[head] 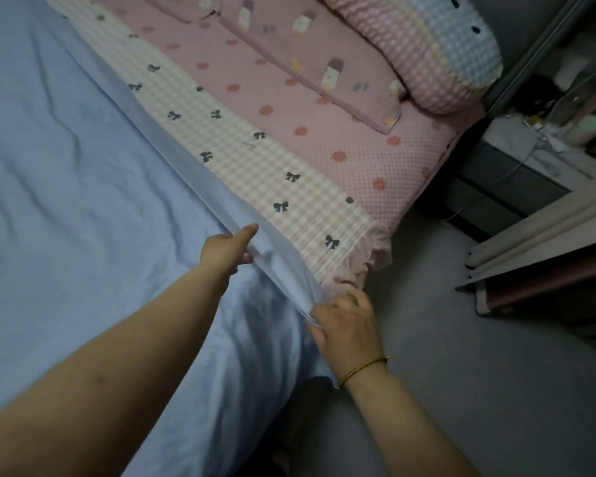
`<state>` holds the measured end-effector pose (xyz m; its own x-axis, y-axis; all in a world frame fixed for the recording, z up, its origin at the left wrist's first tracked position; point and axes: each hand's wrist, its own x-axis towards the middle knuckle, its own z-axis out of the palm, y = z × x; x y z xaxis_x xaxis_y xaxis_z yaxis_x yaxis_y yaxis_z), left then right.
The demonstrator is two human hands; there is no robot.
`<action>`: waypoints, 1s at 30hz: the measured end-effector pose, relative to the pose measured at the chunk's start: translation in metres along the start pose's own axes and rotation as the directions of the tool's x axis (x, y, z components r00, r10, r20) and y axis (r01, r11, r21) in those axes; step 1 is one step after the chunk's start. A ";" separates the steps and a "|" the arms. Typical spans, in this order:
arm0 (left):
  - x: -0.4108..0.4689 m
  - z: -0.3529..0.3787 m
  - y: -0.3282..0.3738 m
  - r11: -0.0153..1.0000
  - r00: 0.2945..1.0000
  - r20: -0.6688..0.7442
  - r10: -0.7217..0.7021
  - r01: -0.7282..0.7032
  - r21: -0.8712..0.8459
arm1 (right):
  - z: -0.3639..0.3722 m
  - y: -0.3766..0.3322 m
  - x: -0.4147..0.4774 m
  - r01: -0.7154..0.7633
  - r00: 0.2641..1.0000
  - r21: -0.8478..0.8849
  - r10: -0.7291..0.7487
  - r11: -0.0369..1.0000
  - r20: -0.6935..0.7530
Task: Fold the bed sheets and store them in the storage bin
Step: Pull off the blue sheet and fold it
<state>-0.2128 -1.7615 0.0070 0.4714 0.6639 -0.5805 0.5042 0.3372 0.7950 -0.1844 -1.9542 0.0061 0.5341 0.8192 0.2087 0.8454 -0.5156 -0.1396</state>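
Note:
A light blue bed sheet [66, 173] lies spread over the left part of the bed, and its right edge shows doubled layers. My left hand [229, 249] pinches that edge from above, thumb on top. Near the bed's corner my right hand [346, 325] grips the same edge, where the sheet hangs over the side. A gold bracelet sits on my right wrist. No storage bin is in view.
A pink checked sheet with dark bows [255, 160] and a pink dotted sheet [324, 132] cover the mattress beyond. A pink pillow [289, 53] and a checked cushion [427, 46] lie at the head. A grey nightstand [516, 173] and curtain [544, 246] stand right; grey floor [479, 373] is below.

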 end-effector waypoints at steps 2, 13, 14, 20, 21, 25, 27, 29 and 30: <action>-0.008 -0.014 -0.007 0.999 0.999 -0.019 -0.028 0.029 0.035 | -0.002 -0.027 -0.019 0.030 1.000 -0.017 -0.030 0.999 -0.003; -0.120 -0.206 -0.120 0.981 0.964 0.191 -0.186 0.193 -0.022 | 0.007 -0.178 -0.131 -0.045 0.997 -0.104 0.051 0.994 0.057; -0.128 -0.222 -0.129 0.978 0.961 0.190 -0.199 0.206 -0.017 | 0.007 -0.193 -0.139 -0.044 0.997 -0.107 0.050 0.993 0.059; -0.177 -0.295 -0.180 0.977 0.967 0.138 -0.212 0.214 0.004 | 0.014 -0.269 -0.190 0.041 0.997 -0.073 -0.036 0.997 0.069; -0.187 -0.306 -0.188 0.977 0.969 0.128 -0.212 0.213 0.005 | 0.015 -0.281 -0.199 0.049 0.997 -0.076 -0.044 0.996 0.066; -0.218 -0.332 -0.216 0.982 0.978 0.095 -0.188 0.186 0.037 | 0.016 -0.312 -0.229 0.065 0.994 -0.131 -0.052 0.989 0.094; -0.237 -0.343 -0.233 0.983 0.981 0.086 -0.176 0.172 0.059 | 0.017 -0.328 -0.251 0.054 0.994 -0.172 -0.037 0.984 0.098; -0.255 -0.355 -0.252 0.983 0.982 0.077 -0.175 0.170 0.067 | 0.020 -0.340 -0.273 0.043 0.997 -0.177 -0.030 0.983 0.078; -0.264 -0.363 -0.261 0.984 0.983 0.067 -0.170 0.166 0.060 | 0.021 -0.346 -0.283 0.036 0.998 -0.186 -0.025 0.982 0.061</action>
<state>-0.7318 -1.7829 0.0165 0.4259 0.5509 -0.7177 0.6181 0.4021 0.6755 -0.6285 -2.0027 -0.0251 0.5114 0.8457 0.1527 0.8506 -0.5234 0.0501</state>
